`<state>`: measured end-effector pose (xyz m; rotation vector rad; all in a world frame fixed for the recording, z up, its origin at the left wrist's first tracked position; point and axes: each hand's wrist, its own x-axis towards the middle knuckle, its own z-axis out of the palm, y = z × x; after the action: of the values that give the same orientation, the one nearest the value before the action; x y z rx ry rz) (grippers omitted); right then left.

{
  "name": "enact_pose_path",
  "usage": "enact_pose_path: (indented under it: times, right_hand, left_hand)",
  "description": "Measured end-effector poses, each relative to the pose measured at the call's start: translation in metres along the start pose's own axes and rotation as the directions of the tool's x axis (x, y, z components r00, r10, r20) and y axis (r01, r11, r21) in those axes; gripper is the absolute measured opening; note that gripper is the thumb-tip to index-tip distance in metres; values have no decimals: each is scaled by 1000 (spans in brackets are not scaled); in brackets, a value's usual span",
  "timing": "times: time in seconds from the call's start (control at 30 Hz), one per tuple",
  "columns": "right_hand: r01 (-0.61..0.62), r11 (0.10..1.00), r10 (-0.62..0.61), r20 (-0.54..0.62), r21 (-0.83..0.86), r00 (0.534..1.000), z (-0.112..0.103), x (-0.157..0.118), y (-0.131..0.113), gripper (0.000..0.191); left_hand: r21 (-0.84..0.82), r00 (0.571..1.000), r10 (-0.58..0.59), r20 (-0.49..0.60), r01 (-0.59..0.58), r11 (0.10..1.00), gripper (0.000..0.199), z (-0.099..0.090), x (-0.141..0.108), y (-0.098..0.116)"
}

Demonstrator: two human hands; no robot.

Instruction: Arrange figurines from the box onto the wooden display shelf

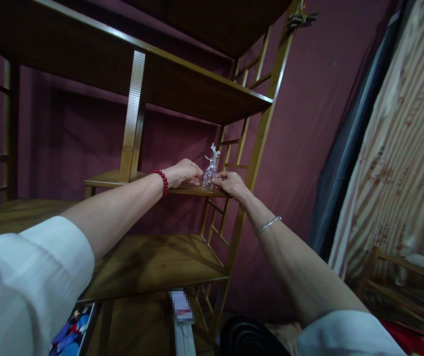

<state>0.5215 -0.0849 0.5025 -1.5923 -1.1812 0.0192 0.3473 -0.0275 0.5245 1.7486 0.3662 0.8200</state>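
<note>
Deer (pixel 209 176) stands straight up, antlers (pixel 213 152) on top, near the shelf (pixel 182 191) edge, right grip (pixel 231 183) pinching it, can't tell with left grip (pixel 185 173).

Left forearm (pixel 126 210) reached forward and rightward, left hand (pixel 185 173) was bent with its fingers curled, right forearm (pixel 289 262) slanted up and leftward, right hand (pixel 231 183) pinched at its fingertips (pixel 216 181), both hands were near but apart

The figurine (pixel 211 171) stands on the small shelf (pixel 101 177) near its front right corner, right of the post (pixel 133 113), before the wall (pixel 182 136).
</note>
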Motion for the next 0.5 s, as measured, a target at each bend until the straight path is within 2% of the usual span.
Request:
enact_pose_path:
  times: [0.23,0.5]
  right_hand:
    - [31,993,-35,-29,-111,999,1,1,0,4]
    - [13,997,-14,-12,-76,1000,0,0,0,7]
  left_hand:
    - [37,999,1,37,-2,999,5,-3,-4,-8]
    - [79,999,5,41,-8,997,4,0,1,-8]
